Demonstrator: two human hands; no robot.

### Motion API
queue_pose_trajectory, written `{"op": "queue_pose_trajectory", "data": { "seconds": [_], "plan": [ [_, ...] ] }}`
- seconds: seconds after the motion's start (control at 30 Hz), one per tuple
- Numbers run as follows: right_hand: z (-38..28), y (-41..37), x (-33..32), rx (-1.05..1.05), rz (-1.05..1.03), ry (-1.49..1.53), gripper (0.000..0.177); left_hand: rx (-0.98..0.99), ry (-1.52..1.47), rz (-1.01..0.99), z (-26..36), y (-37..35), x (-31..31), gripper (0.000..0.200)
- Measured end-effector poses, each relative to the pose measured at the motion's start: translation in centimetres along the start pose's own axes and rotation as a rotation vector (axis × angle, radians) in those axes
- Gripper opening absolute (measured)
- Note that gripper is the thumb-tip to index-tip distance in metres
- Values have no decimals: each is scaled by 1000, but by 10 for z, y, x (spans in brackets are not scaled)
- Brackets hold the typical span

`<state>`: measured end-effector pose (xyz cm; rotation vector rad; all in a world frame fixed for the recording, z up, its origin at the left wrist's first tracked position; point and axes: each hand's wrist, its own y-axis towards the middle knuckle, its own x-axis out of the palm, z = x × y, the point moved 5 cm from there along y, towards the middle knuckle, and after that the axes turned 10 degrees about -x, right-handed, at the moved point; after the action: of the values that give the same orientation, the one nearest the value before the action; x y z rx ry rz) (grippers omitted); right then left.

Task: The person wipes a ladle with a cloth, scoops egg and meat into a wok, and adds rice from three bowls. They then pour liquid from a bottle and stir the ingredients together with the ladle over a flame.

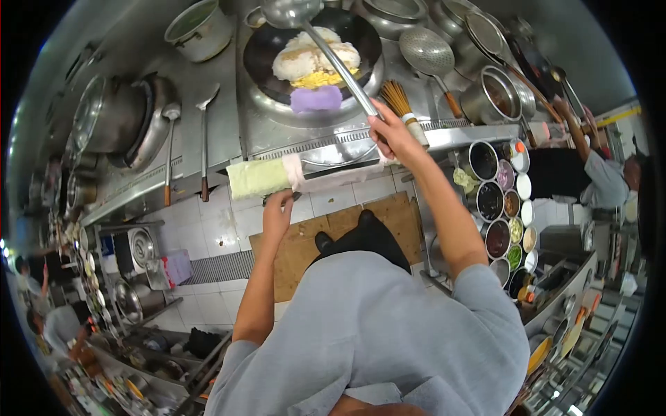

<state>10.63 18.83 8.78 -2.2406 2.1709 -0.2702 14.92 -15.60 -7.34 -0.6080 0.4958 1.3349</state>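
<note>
My right hand (397,137) is closed around the handle of a long metal ladle (342,68), whose bowl is up over the far side of the wok. In the black wok (258,73) on the burner lie white rice (302,64) and yellow egg (318,78). A folded purple cloth (316,99) lies on the wok's near rim. Down at the stove's front edge, my left hand (277,211) has its fingers closed on a dark knob (296,196), just below a folded pale green cloth (258,178). The fingertips are partly hidden.
A perforated skimmer (425,52), a bamboo brush (399,100) and a metal pot (492,97) sit right of the wok. Several seasoning tubs (489,197) stand at my right. Two long-handled utensils lie left. Co-workers are at the far right (607,177) and lower left (59,329).
</note>
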Motion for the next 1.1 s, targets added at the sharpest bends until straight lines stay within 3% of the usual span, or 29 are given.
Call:
{"op": "queue_pose_trajectory", "data": {
  "seconds": [0.1,0.17,0.2,0.23,0.27,0.3,0.33,0.37,0.43,0.5,0.6,0.73,0.8,0.9,1.0,1.03,1.1],
  "plan": [
    [33,9,-37,239,3,-20,59,313,79,203,125,61,-22,31],
    [31,-3,-48,206,-10,91,55,574,49,340,199,97,-32,31],
    [31,-7,-53,189,-23,146,54,632,39,310,223,132,-27,29],
    [83,-17,-83,296,-66,215,50,684,39,266,241,165,-15,28],
    [115,-32,-91,460,-110,235,44,619,98,168,239,183,-6,27],
    [140,-47,-93,458,-294,195,39,553,161,68,233,200,5,25],
    [183,-57,-95,526,-327,172,37,487,227,-36,226,215,18,24],
    [231,-66,-94,591,-358,156,35,573,274,22,225,219,24,23],
    [328,-67,-89,706,-309,123,36,449,344,-35,227,228,30,24],
    [397,-55,-67,764,-175,280,38,346,444,-71,230,234,34,27],
    [499,-28,-38,733,187,397,44,294,606,-32,223,241,46,30],
    [514,5,11,571,374,672,44,455,743,33,218,229,52,31],
    [484,27,29,594,491,744,43,515,752,84,218,224,46,30],
    [460,43,44,658,431,850,37,570,793,134,204,224,34,33],
    [463,44,59,565,495,654,33,497,836,138,198,207,27,34],
    [453,37,58,481,559,516,25,533,808,140,194,202,25,33],
    [476,41,70,204,645,80,30,576,803,179,192,190,22,32]
  ]
}}
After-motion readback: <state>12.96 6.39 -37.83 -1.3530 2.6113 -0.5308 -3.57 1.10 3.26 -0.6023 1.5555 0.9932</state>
